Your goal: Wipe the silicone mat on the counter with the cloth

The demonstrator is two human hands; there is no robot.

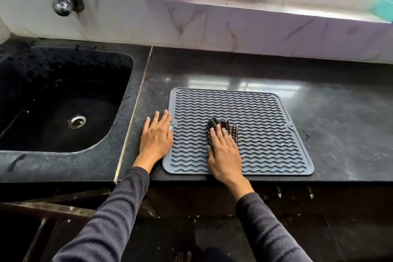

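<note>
A grey silicone mat (265, 125) with wavy ridges lies flat on the black counter (340, 117), near its front edge. A dark checked cloth (221, 126) is bunched up on the mat's left-centre. My right hand (224, 153) presses down on the cloth, fingers spread over it, with part of the cloth showing past the fingertips. My left hand (156, 136) lies flat and open on the counter, its fingers touching the mat's left edge.
A black sink (63, 100) with a metal drain (77, 121) is sunk into the counter on the left, under a chrome tap (62, 4). A marble backsplash and a window sill (234, 4) run behind. A teal object (382, 7) sits on the sill at right.
</note>
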